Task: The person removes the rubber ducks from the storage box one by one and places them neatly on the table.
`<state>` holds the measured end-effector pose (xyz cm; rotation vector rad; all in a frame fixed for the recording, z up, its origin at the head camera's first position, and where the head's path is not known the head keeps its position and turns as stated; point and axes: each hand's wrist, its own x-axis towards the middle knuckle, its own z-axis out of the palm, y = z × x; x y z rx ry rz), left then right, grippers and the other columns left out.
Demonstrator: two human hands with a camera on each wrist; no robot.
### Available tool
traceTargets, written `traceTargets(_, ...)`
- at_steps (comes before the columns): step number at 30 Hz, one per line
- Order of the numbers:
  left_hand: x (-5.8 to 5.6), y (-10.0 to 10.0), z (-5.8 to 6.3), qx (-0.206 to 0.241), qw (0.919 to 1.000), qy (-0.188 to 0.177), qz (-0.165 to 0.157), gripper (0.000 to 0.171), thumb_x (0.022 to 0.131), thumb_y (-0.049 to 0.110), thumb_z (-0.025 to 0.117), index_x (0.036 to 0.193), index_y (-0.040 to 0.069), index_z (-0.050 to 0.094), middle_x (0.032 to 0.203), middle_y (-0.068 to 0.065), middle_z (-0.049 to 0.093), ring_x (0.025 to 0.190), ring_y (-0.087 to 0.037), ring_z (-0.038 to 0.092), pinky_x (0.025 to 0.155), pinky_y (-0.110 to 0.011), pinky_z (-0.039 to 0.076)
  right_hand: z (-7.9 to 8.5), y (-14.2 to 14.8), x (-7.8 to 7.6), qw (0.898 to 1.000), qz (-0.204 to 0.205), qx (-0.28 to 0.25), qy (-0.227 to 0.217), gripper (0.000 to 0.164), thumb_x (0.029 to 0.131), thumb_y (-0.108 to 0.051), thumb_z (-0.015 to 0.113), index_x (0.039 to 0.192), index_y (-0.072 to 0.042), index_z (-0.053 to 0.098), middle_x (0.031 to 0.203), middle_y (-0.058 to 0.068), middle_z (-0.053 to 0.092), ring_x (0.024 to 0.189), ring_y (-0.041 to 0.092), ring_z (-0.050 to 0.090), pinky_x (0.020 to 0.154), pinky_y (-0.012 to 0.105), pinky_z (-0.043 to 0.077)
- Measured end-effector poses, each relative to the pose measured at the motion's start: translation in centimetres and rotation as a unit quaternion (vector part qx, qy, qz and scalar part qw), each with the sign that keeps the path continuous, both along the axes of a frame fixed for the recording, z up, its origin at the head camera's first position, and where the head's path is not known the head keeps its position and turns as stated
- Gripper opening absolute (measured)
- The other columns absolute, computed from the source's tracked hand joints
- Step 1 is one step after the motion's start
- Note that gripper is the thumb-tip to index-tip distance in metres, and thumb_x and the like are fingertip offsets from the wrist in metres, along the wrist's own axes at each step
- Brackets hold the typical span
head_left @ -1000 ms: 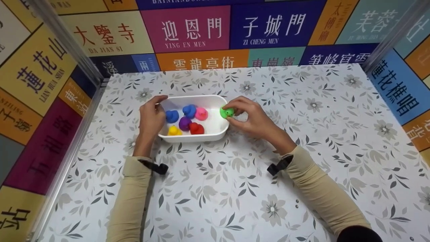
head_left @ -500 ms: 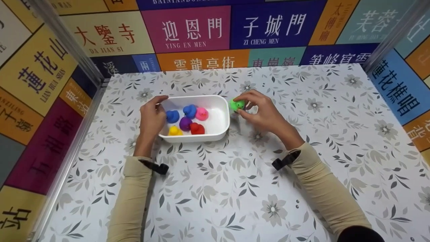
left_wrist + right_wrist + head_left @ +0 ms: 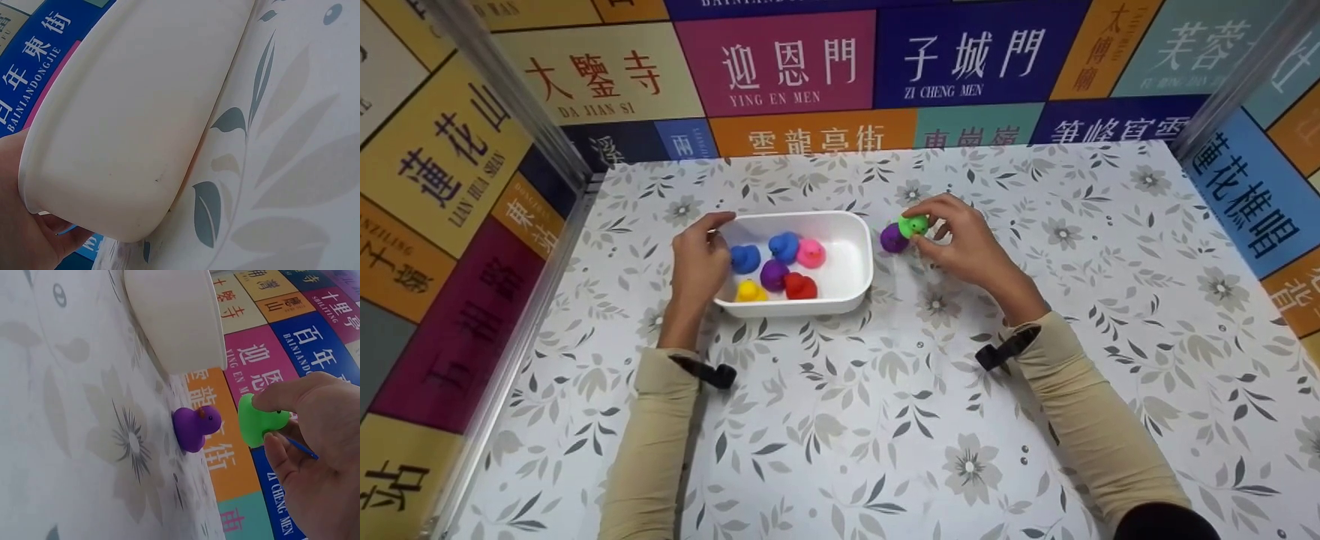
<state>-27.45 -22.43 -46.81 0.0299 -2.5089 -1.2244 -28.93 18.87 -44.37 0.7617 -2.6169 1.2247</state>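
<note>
My left hand [image 3: 701, 259] grips the left end of a white plastic tub [image 3: 853, 289]; its fingers also show against the tub wall [image 3: 140, 124] in the left wrist view. Inside the tub lie rubber ducks: two blue ones [image 3: 784, 247], a pink one [image 3: 811, 253], a purple one [image 3: 773, 277], a red one [image 3: 800, 286] and a yellow one [image 3: 750, 291]. My right hand [image 3: 964, 240] pinches a green rubber duck [image 3: 913, 226] between thumb and fingers, off the tub's right end. Another purple duck [image 3: 195, 427] sits upright on the table, apart from the green one in the right wrist view.
The table has a white cloth [image 3: 840, 420] with grey leaves and flowers. Colourful panels with Chinese lettering [image 3: 787, 67] stand along its back and both sides. Dark wrist cameras [image 3: 1005, 347] are strapped to both forearms.
My right hand has carried the green duck rightward, from over the tub's right rim to above the table. The purple duck on the table has come into view. My left hand stays put.
</note>
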Motion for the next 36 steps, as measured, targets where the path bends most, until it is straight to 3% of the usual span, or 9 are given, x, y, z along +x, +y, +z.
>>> traceTargets(4, 0.0, 0.0, 0.1, -0.003, 1.0000, 0.004, 0.002, 0.044, 0.101, -0.002, 0.048, 0.131, 0.009, 0.077, 0.132, -0.012, 0.078, 0.106, -0.028, 0.071, 0.097, -0.039, 0.054, -0.3, 0.6, -0.4, 1.000, -0.013, 0.008, -0.017, 0.033, 0.097, -0.008, 0.077, 0.129, -0.011, 0.077, 0.130, 0.010, 0.069, 0.105, 0.027, 0.063, 0.082, 0.042, 0.056)
traceTargets(10, 0.0, 0.1, 0.1, -0.005, 1.0000, 0.000, 0.005, 0.044, 0.101, -0.002, 0.048, 0.132, 0.011, 0.077, 0.132, -0.011, 0.078, 0.109, -0.029, 0.071, 0.099, -0.040, 0.054, -0.9, 1.2, -0.8, 0.998, -0.022, 0.034, -0.044, 0.035, 0.096, -0.005, 0.076, 0.130, -0.010, 0.076, 0.130, 0.012, 0.069, 0.107, 0.028, 0.063, 0.079, 0.027, 0.050)
traceTargets(19, 0.0, 0.2, 0.1, 0.000, 1.0000, -0.002, 0.003, 0.044, 0.102, -0.003, 0.048, 0.132, 0.009, 0.077, 0.134, -0.012, 0.077, 0.113, -0.031, 0.071, 0.104, -0.042, 0.055, -2.1, 1.8, -1.3, 0.996, -0.014, 0.061, -0.071, 0.033, 0.096, -0.001, 0.075, 0.129, -0.007, 0.076, 0.132, 0.017, 0.068, 0.112, 0.036, 0.065, 0.098, 0.051, 0.053)
traceTargets(29, 0.0, 0.2, 0.1, 0.004, 1.0000, -0.006, 0.002, 0.043, 0.102, -0.002, 0.048, 0.132, 0.008, 0.076, 0.134, -0.012, 0.077, 0.119, -0.030, 0.071, 0.110, -0.043, 0.054, -2.6, 1.8, -1.5, 0.994, -0.021, 0.066, -0.087, 0.037, 0.095, -0.001, 0.075, 0.131, -0.008, 0.076, 0.130, 0.015, 0.068, 0.109, 0.035, 0.065, 0.096, 0.050, 0.052)
traceTargets(36, 0.1, 0.1, 0.1, -0.001, 1.0000, -0.007, 0.001, 0.044, 0.102, -0.001, 0.047, 0.133, 0.009, 0.076, 0.135, -0.012, 0.077, 0.115, -0.030, 0.072, 0.107, -0.043, 0.055, -2.6, 1.5, -1.5, 0.993, -0.016, 0.071, -0.092, 0.048, 0.095, 0.000, 0.072, 0.142, -0.008, 0.070, 0.136, 0.014, 0.068, 0.111, 0.032, 0.064, 0.097, 0.047, 0.049)
